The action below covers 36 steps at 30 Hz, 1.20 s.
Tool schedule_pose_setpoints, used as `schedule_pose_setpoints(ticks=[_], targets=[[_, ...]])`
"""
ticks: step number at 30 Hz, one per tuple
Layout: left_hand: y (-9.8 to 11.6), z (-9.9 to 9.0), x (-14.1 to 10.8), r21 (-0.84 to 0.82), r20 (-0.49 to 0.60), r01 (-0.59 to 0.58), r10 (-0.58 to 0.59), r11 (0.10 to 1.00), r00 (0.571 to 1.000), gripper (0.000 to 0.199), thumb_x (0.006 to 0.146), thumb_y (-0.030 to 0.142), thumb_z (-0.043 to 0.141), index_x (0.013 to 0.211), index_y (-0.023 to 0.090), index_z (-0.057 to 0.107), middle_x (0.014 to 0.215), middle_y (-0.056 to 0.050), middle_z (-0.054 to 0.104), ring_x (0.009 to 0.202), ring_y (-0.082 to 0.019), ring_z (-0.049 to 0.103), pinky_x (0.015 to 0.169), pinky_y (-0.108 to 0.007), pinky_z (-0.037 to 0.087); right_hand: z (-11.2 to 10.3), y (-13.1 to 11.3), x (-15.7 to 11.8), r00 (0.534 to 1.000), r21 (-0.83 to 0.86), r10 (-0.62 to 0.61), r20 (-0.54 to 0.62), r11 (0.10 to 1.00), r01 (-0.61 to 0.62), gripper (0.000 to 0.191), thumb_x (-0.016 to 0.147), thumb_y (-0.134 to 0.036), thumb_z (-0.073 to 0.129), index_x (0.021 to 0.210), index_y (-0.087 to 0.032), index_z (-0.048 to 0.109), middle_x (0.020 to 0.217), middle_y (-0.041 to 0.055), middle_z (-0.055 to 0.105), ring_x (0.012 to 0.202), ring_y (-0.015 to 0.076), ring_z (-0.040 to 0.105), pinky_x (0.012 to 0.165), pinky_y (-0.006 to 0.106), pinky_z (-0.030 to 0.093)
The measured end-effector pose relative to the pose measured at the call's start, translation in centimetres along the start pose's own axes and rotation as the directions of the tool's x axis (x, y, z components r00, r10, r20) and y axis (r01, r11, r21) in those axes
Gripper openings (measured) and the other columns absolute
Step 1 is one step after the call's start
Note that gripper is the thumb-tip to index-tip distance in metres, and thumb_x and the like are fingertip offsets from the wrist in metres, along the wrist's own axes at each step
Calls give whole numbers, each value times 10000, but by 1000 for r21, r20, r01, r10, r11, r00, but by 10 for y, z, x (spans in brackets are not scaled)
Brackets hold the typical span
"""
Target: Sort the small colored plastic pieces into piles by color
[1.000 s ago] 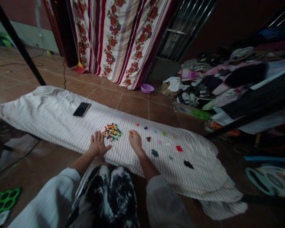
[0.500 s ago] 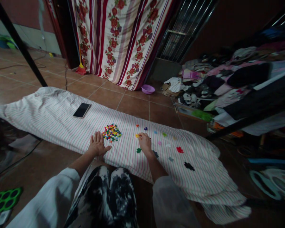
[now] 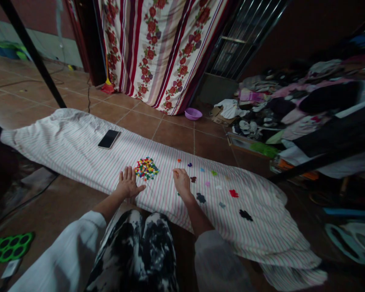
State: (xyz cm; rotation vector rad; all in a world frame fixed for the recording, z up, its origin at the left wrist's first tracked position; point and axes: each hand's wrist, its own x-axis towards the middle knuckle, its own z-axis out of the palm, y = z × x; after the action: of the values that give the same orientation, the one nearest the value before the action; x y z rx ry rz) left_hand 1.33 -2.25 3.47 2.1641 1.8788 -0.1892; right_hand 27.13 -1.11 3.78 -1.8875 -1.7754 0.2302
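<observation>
Apparently mid-sort by colour, piece by piece. Left hand (image 3: 128, 185) flat, fingers spread, just beside mixed pile (image 3: 146, 168) of small coloured pieces on striped cloth (image 3: 69, 140). Right hand (image 3: 182, 183): fingers bunched, between pile and brown cluster (image 3: 194, 179); can't tell if piece pinched. Next move calls for light fingertip precision, brown cluster undisturbed.

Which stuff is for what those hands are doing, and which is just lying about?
Being used:
left hand, beside the pile
right hand
colourful pile of little pieces
one-colour groups
striped cloth underneath

Just lying about:
phone
purple bowl
heaped clothes
</observation>
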Motion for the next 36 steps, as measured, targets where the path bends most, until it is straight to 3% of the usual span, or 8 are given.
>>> schedule_pose_setpoints(ticks=[3,8,12,16,24,31,36], targets=[[1,-1,-1,3,-11,-2,2,1000,1000,1070,737,775,179,1449,-14,59,1536,-226,34,1428,-346,-13,1129,-517,57,10,-25,-7,990,59,-89,106,995,83,249,869,-194,455,1002,-208,665,976,47,629,878,147,581,803,257,432],[1,-2,-1,-1,8,-2,2,1000,1000,1048,748,756,169,1448,-18,72,1537,-223,24,1428,-343,-25,1129,-522,64,24,-70,-19,935,106,-225,275,973,203,223,879,-228,491,1027,-231,658,966,32,631,868,136,582,807,238,426],[1,-1,0,-10,10,2,-1,1000,1000,1021,760,732,168,1449,-14,61,1542,-210,-5,1427,-332,-46,1139,-500,40,27,-95,-25,908,35,-218,358,975,220,236,905,-280,473,1064,-248,645,1011,42,615,879,145,586,774,240,426],[0,2,1,-11,7,-5,5,1000,1000,1015,762,723,187,1448,-17,70,1541,-214,-2,1426,-331,-51,1141,-502,34,31,-105,-27,901,-46,-154,405,981,189,244,917,-269,450,1077,-266,635,1046,39,598,894,147,589,760,241,426],[2,-3,-1,0,22,6,-6,1000,1000,1011,764,717,177,1446,-20,64,1542,-210,-22,1424,-332,-63,1144,-502,28,34,-107,-32,917,-38,-138,374,986,164,232,927,-267,427,1052,-268,623,1055,28,585,921,142,578,767,235,433],[0,3,2,22,-11,9,-8,1000,1000,1001,768,708,183,1445,-21,69,1542,-213,9,1427,-336,-31,1140,-507,50,38,-97,-34,943,114,-221,249,973,198,195,898,-211,455,1027,-216,601,1004,42,599,914,143,564,809,241,434],[-1,6,3,21,-23,5,-5,1000,1000,1024,755,722,227,1446,-17,71,1538,-220,21,1427,-345,-18,1133,-520,61,36,-82,-31,964,221,-209,161,960,171,166,864,-186,483,977,-220,600,971,29,617,893,143,577,820,253,441]])
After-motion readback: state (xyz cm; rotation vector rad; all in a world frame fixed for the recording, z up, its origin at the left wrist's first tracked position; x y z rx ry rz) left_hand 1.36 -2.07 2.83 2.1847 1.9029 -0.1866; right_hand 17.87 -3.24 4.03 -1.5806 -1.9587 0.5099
